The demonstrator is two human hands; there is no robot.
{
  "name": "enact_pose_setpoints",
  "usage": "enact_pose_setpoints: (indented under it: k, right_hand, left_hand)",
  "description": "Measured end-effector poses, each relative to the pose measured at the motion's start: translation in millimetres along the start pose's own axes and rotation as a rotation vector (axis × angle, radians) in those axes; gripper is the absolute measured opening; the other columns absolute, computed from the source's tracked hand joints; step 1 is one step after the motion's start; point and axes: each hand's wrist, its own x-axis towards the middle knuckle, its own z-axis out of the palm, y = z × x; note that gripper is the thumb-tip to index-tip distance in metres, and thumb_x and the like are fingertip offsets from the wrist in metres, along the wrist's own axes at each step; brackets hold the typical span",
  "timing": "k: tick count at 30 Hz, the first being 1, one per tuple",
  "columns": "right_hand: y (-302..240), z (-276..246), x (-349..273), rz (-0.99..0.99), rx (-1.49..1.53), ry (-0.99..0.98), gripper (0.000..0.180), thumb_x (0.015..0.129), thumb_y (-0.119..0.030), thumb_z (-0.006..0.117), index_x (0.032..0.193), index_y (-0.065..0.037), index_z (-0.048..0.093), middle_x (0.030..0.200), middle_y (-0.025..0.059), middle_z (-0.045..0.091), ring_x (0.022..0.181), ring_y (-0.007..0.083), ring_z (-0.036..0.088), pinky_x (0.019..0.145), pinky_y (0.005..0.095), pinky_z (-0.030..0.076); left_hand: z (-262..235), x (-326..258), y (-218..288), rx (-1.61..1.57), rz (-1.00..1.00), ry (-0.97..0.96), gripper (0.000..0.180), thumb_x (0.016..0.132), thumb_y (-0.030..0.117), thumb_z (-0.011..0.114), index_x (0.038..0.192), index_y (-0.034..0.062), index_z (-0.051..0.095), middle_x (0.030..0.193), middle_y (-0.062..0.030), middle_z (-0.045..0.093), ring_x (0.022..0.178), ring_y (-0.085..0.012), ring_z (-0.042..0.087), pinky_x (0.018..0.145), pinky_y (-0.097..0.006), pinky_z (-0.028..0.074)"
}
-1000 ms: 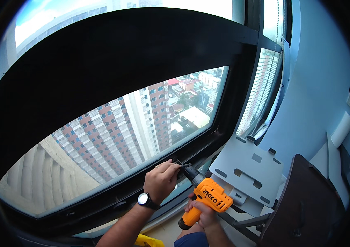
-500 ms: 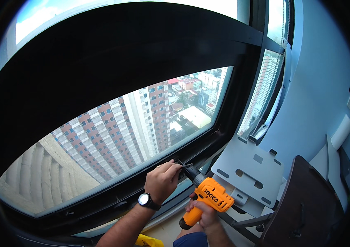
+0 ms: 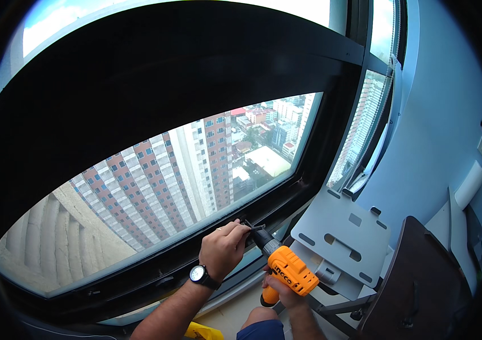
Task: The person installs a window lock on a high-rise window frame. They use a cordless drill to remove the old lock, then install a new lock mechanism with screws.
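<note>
— Black frame [image 3: 156, 113] fills most of the view, doesn't it?

— Yes, a broad dark band curving over the window [image 3: 156, 181], with towers showing through the glass.

— And beside it?

— Grey bracket [image 3: 340, 241] leans by the blue wall [image 3: 439, 124], just right of the lower sill; a dark chair [image 3: 416, 283] stands next to it.

— Where's the drill [image 3: 286, 269]?

— Orange, low in the middle, its tip angled up-left against the lower frame rail.

— The hands?

— Right hand [image 3: 280, 292] is wrapped tight round the drill's grip. Left hand [image 3: 224, 249], wearing a watch [image 3: 198, 275], has its fingers pinched closed at the bit [image 3: 255, 228], seemingly on a small screw, too tiny to make out.
</note>
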Motion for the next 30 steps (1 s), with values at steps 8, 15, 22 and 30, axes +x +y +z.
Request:
enact_pose_setpoints:
  k: [8, 15, 22, 30]
  right_hand:
    - [7, -1, -1, -0.030, -0.078, 0.035, 0.037, 0.091, -0.004, 0.071, 0.126, -0.002, 0.061, 0.107, 0.0073, 0.067, 0.084, 0.0147, 0.070, 0.075, 0.0307, 0.060]
    - [-3, 2, -2, -0.005, 0.028, 0.028, 0.036, 0.091, -0.001, 0.070, 0.126, -0.002, 0.060, 0.106, 0.0074, 0.067, 0.083, 0.0156, 0.071, 0.077, 0.0321, 0.060]
    - [-12, 9, -3, -0.006, 0.056, 0.037, 0.035, 0.090, 0.002, 0.067, 0.124, -0.002, 0.059, 0.105, 0.0084, 0.066, 0.081, 0.0182, 0.070, 0.077, 0.0349, 0.060]
    - [-12, 11, -3, -0.004, 0.087, 0.049, 0.037, 0.088, 0.004, 0.066, 0.123, -0.003, 0.058, 0.103, 0.0093, 0.064, 0.078, 0.0216, 0.070, 0.078, 0.0385, 0.059]
  left_hand:
    - [-1, 0, 1, -0.022, -0.015, -0.009, 0.008, 0.091, 0.005, 0.075, 0.100, 0.0067, 0.075, 0.097, -0.0100, 0.077, 0.092, -0.0272, 0.078, 0.073, -0.035, 0.062]
    - [-1, 0, 0, -0.026, -0.004, 0.000, 0.009, 0.092, 0.005, 0.075, 0.100, 0.0070, 0.075, 0.096, -0.0100, 0.077, 0.088, -0.0264, 0.078, 0.071, -0.035, 0.062]
    - [-2, 0, 1, -0.018, 0.000, -0.010, 0.009, 0.092, 0.006, 0.075, 0.100, 0.0074, 0.075, 0.096, -0.0100, 0.077, 0.084, -0.0262, 0.078, 0.069, -0.034, 0.061]
    - [-2, 1, -1, -0.042, 0.022, -0.002, 0.008, 0.092, 0.005, 0.075, 0.100, 0.0067, 0.075, 0.095, -0.0103, 0.077, 0.082, -0.0270, 0.077, 0.069, -0.034, 0.061]
